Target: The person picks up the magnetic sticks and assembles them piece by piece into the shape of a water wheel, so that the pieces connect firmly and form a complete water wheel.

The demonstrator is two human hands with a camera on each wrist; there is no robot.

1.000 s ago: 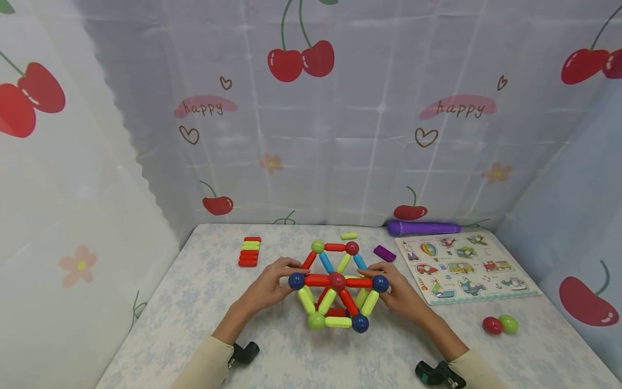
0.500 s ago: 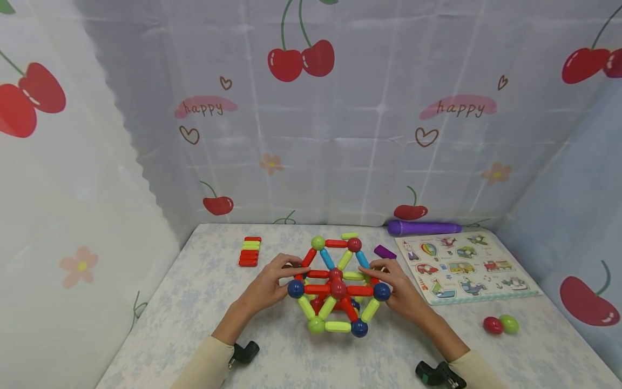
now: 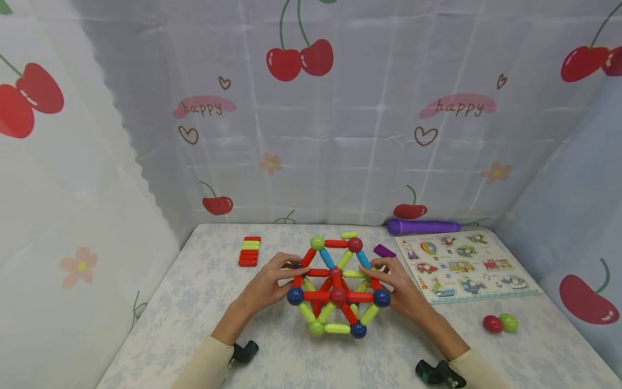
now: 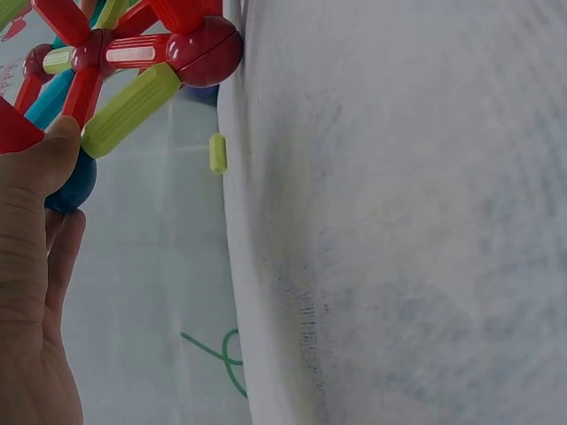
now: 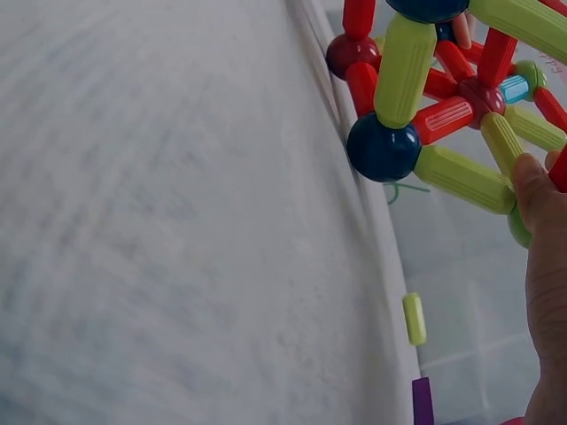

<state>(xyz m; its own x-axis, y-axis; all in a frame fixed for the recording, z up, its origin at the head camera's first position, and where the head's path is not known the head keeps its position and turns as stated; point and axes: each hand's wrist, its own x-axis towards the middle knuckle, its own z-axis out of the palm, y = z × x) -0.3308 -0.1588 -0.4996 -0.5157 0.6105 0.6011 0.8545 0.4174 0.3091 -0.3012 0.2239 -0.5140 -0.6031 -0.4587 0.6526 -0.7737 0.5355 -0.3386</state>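
A ball-and-rod model of red, yellow-green and light blue rods joined by red, green and dark blue balls is held between both hands, above the table's middle. My left hand grips its left side; in the left wrist view the thumb and fingers close about a dark blue ball. On the opposite side my right hand holds the model, its thumb against a yellow-green rod near a green ball. The model's far lower part is partly hidden by its front rods.
Red and yellow-green rods lie in a column at the back left. Behind the model are a loose yellow-green rod and a purple block. A purple tube, a picture board and two balls lie on the right.
The model has tipped: its near row with the blue balls has dropped toward me, and a second red ball behind it has come into view. Both hands keep their hold.
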